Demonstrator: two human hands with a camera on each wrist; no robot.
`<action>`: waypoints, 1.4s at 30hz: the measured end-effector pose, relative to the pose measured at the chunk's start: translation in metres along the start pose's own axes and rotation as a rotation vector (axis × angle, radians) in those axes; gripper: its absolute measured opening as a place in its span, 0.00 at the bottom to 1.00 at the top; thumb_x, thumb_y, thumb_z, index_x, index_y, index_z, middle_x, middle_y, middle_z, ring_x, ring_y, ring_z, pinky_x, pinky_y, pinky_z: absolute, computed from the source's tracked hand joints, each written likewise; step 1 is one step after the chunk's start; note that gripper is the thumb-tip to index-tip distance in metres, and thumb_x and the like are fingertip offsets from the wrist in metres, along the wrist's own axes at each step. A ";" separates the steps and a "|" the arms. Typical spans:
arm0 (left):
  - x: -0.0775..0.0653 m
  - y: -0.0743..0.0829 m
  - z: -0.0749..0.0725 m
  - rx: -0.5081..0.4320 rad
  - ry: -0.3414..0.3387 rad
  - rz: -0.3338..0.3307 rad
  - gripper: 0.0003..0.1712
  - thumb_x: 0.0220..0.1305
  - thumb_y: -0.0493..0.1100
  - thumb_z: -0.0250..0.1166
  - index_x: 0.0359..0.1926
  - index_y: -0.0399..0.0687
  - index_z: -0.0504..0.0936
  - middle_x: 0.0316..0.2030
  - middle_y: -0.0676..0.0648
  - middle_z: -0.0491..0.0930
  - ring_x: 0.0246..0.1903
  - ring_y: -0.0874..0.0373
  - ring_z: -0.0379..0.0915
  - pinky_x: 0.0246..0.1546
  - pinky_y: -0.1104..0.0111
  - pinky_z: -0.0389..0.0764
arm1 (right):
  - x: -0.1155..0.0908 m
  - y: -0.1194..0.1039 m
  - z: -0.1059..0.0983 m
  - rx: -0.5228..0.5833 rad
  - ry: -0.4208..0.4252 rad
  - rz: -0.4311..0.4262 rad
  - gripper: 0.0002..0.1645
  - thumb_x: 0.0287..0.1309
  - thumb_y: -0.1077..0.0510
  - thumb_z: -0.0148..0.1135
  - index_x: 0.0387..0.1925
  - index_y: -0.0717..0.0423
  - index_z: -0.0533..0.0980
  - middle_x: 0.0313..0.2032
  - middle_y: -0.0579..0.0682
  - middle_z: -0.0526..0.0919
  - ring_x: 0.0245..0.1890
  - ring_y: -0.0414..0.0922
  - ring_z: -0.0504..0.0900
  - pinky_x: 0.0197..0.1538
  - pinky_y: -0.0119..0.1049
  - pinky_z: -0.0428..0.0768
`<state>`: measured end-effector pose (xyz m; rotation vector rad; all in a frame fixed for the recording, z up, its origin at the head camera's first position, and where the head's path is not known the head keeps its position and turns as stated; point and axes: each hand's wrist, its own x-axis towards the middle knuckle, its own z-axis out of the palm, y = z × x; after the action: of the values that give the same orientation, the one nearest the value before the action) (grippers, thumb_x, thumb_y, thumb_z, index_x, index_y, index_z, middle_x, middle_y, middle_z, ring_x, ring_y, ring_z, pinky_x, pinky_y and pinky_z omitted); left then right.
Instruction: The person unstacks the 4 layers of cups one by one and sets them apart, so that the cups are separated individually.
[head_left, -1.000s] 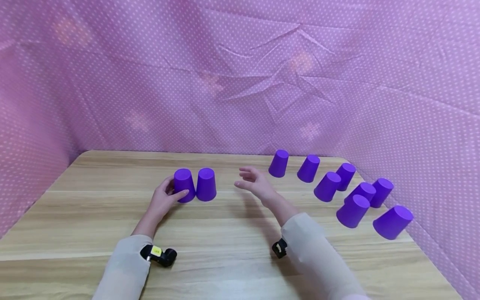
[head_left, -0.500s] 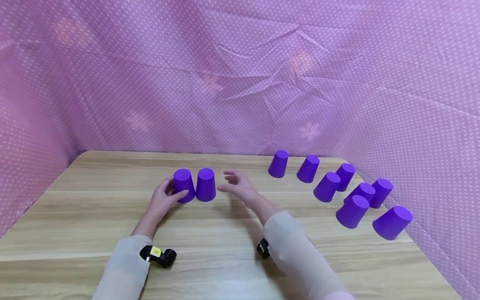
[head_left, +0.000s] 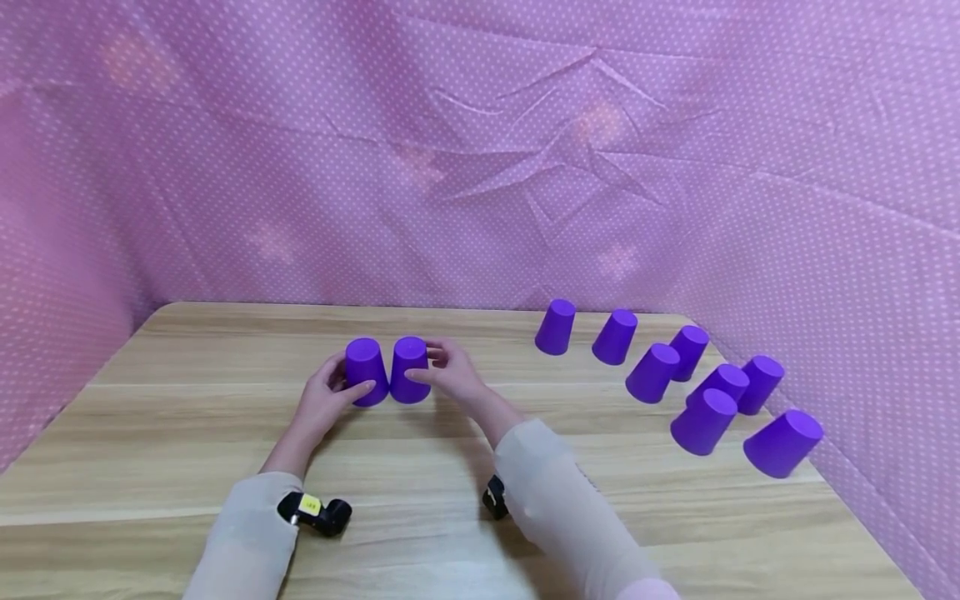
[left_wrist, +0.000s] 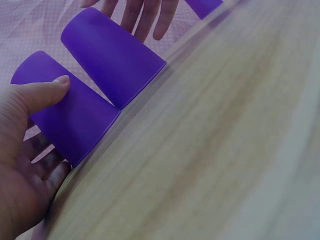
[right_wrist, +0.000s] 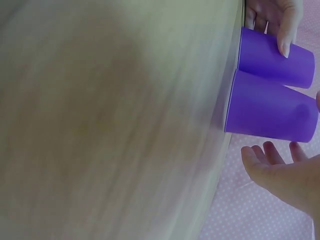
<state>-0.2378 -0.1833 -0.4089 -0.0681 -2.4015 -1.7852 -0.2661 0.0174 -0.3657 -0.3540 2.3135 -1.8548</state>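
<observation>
Two purple cups stand upside down side by side on the table, their rims meeting at the bottom. My left hand [head_left: 322,398] holds the left cup [head_left: 364,367], thumb across its near side and fingers behind it. In the left wrist view the thumb lies against that left cup [left_wrist: 75,115]. Around the right side of the right cup [head_left: 406,360] is my right hand [head_left: 453,372], thumb in front of it in the head view. The right wrist view shows a gap between the right hand's fingers [right_wrist: 272,157] and that right cup [right_wrist: 270,107].
Several more purple cups [head_left: 651,373] stand upside down on the right half of the wooden table [head_left: 420,500]. One of them, a cup [head_left: 782,444], is nearest the right edge. A pink dotted cloth [head_left: 480,167] hangs behind and at the sides.
My right hand has moved left across the table, from a spot well apart from the cups to around the right cup. The left hand and both cups have stayed in place.
</observation>
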 end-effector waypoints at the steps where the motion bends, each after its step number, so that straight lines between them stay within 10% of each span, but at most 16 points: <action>1: 0.000 0.000 0.000 0.000 0.001 0.002 0.42 0.49 0.42 0.65 0.61 0.35 0.55 0.55 0.31 0.60 0.55 0.43 0.55 0.56 0.58 0.58 | 0.001 0.000 0.001 0.004 0.006 0.002 0.34 0.38 0.61 0.67 0.52 0.59 0.67 0.48 0.57 0.71 0.48 0.53 0.67 0.52 0.42 0.66; 42: 0.005 -0.003 -0.001 -0.006 -0.007 -0.015 0.42 0.49 0.44 0.65 0.61 0.36 0.54 0.55 0.32 0.59 0.56 0.44 0.54 0.56 0.59 0.58 | 0.003 -0.009 0.001 0.092 0.061 -0.017 0.29 0.39 0.65 0.66 0.48 0.56 0.71 0.44 0.53 0.74 0.45 0.47 0.72 0.48 0.38 0.71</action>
<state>-0.2430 -0.1853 -0.4104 -0.0563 -2.4078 -1.8016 -0.2676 0.0135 -0.3571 -0.3104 2.2601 -1.9993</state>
